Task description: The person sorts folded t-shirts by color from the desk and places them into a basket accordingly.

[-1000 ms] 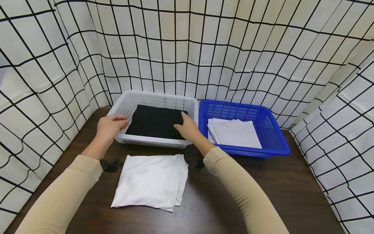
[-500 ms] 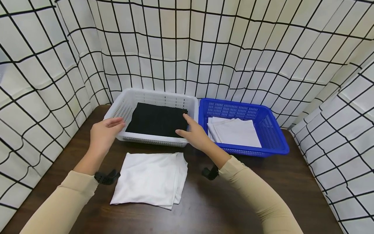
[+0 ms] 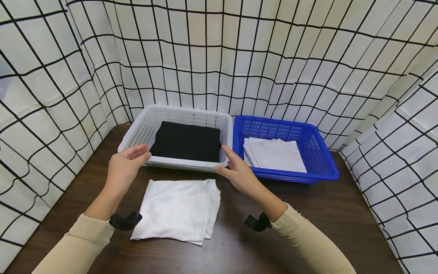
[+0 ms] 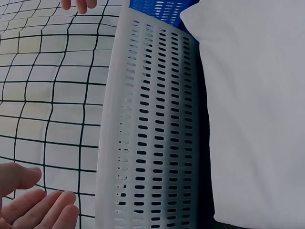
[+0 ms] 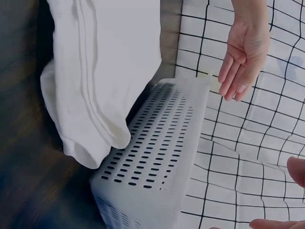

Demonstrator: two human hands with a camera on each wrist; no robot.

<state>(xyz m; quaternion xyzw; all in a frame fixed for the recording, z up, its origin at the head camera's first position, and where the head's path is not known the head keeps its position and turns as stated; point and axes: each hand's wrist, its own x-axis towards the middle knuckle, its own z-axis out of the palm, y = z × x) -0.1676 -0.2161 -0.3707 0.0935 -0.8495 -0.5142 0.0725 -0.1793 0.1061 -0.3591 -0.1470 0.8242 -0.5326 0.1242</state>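
A folded black cloth (image 3: 186, 141) lies flat inside the white basket (image 3: 184, 163). My left hand (image 3: 124, 165) is held at that basket's near left corner, fingers relaxed and nothing in them. Beyond its near right corner, my right hand (image 3: 237, 173) has its thumb and fingers spread, also holding nothing. On the table between my forearms lies a folded white cloth (image 3: 176, 211), its layers stepped along the right edge. The right wrist view shows the left hand (image 5: 245, 57) with its palm turned inward and fingers extended.
To the right of the white basket stands a blue basket (image 3: 325, 173) with several folded white cloths (image 3: 277, 156) in it. Both rest on a dark wooden table (image 3: 325, 220). White fabric with a black grid (image 3: 246, 68) encloses the table behind and at the sides.
My right hand has come off the black cloth's right edge and drawn back towards me. My left hand has moved slightly back too. The black cloth stays in the white basket.
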